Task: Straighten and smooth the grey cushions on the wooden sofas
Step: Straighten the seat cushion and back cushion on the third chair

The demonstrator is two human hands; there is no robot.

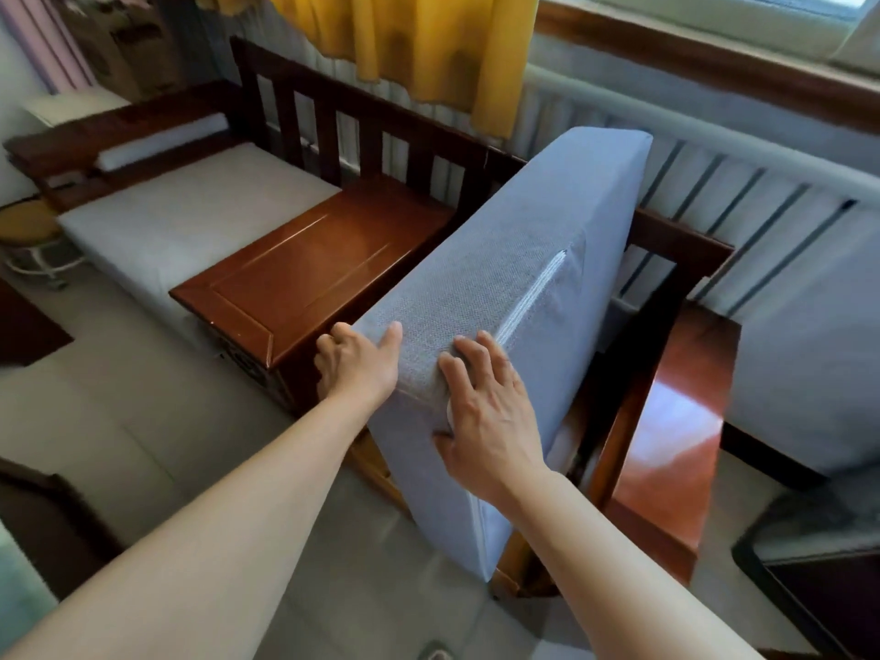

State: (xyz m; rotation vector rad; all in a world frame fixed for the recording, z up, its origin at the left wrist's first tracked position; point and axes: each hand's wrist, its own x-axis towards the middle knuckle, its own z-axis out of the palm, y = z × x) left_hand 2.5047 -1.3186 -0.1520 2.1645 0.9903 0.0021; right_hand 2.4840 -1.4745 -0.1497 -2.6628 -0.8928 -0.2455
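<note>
Counting: one thick grey-blue woven rectangular cushion (pixel 500 288) stands on edge; one pale flat seat pad (pixel 190 216) lies on the long sofa; two bare hands are in view.
Cushion position: it stands tilted over the dark wooden armchair frame (pixel 676 240), its near corner towards the person and its far end towards the window wall; a zip seam (pixel 533 297) runs along its narrow side.
Left hand: the left hand (pixel 359 364) holds the cushion's near left edge, thumb lying on the upper face, fingers curled round behind the edge.
Right hand: the right hand (pixel 485 412) lies over the near corner, fingers spread and nearly straight on the fabric, thumb pressed against the lower face; it is mostly open and flat against the cushion.
Relation: the cushion's near corner sits between the two hands, both touching it.
Furniture: a glossy reddish-brown wooden armrest box (pixel 295 278) sits just left of the cushion, joining a slatted wooden sofa (pixel 333 116); a second polished armrest (pixel 676 421) lies to the right.
Room: grey tiled floor (pixel 119 397), white radiator (pixel 738 183) under the window, yellow curtain (pixel 419 40) hanging above, round stool (pixel 33 231) at far left.
</note>
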